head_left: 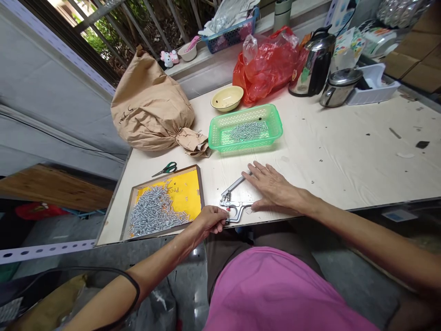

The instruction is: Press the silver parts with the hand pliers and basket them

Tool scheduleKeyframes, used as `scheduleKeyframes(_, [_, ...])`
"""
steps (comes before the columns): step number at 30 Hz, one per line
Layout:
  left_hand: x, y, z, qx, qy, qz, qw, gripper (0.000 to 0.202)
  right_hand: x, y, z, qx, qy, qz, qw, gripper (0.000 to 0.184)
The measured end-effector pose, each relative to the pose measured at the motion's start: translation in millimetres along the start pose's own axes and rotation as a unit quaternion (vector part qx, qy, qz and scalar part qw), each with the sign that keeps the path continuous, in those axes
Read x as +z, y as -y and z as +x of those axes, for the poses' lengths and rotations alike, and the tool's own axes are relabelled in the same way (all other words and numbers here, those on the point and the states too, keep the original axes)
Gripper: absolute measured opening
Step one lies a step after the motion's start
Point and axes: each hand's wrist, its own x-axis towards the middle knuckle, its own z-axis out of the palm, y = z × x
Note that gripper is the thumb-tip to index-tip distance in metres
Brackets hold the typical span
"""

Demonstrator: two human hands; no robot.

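A silver plier-like hand tool (236, 209) with a coil spring lies at the table's front edge, its two handles spread wide. Across the handles reaches my right hand (274, 186), the fingers over the upper handle's end and the thumb against the lower one. At the tool's jaw end my left hand (212, 219) is closed in a pinch by a small red part; what sits between the fingertips is too small to make out. Left of it, a shallow tray (202, 193) with a yellow bottom holds a heap of small silver screw-like pieces (151, 211).
Behind the tool stands a green plastic basket (246, 146) with more small metal pieces. Green-handled scissors (168, 168) lie behind the tray. Farther back are a brown paper sack (148, 105), a yellow bowl (226, 102), a red plastic bag (265, 69) and a steel kettle (315, 59).
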Motion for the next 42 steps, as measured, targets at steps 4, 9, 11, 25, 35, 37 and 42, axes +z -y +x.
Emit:
scheduleKeyframes(4, [1.5,0,-1,-0.004,-0.007,-0.006,1.0,0.027,5,-4,12,-0.018,0.032,-0.024,0.999,0.111])
scheduleKeyframes(9, [2.5,3,-1,-0.006,-0.012,-0.018,1.0,0.025,-3,5,9,-0.012,0.034,-0.036,0.999,0.089])
scheduleKeyframes(11, [3.2,4,-1,-0.003,-0.016,-0.023,1.0,0.023,-6,9,6,-0.008,0.029,-0.045,0.999,0.079])
scheduleKeyframes(25, [19.6,6,-19,0.381,-0.23,0.42,0.791,0.027,-11,25,-6,0.009,0.032,-0.047,0.998,0.041])
scheduleKeyframes(35, [30.1,-34,18,0.467,-0.105,0.549,0.685,0.057,-8,19,-18,0.02,0.033,-0.016,0.999,0.057])
scheduleKeyframes(37, [29.7,-38,18,0.459,-0.106,0.563,0.679,0.054,-11,20,-18,0.028,0.037,-0.024,0.999,0.046])
scheduleKeyframes(42, [31.6,-43,21,0.437,-0.126,0.578,0.678,0.039,-17,20,-7,0.035,0.067,-0.038,0.996,0.028])
